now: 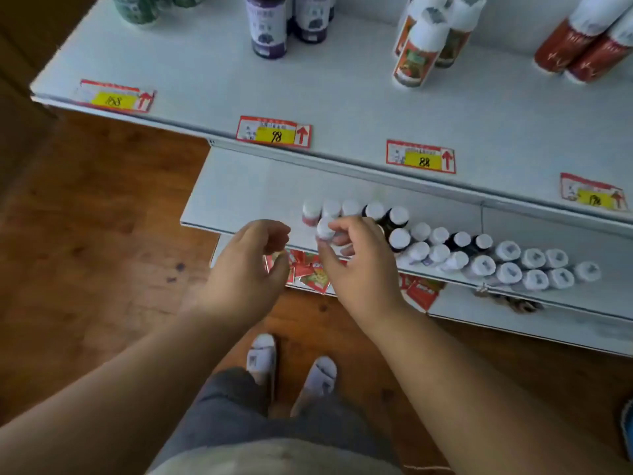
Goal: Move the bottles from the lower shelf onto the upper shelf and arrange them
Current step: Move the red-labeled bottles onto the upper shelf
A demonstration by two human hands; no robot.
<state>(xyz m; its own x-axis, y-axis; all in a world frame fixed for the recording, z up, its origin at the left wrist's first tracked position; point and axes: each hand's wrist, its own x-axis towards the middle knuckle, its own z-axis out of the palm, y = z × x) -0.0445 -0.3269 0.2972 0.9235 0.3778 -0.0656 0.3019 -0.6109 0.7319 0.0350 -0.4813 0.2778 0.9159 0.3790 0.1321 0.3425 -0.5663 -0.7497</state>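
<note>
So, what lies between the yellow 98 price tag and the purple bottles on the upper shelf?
Nothing: in the head view, bare white shelf runs from the 98 tag to the purple bottles.

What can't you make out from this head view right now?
- Right hand covers most of the bottle it pinches; label unreadable.
- Upper shelf bottles: tops cut off by the frame edge.
- Left hand: curled, contents unclear.
- Price tags: small print blurred.

Both arms are bare, with no sleeves seen. Grey shorts (239,416) are worn, and white open-toed slippers (262,358) with dark marks on top.
</note>
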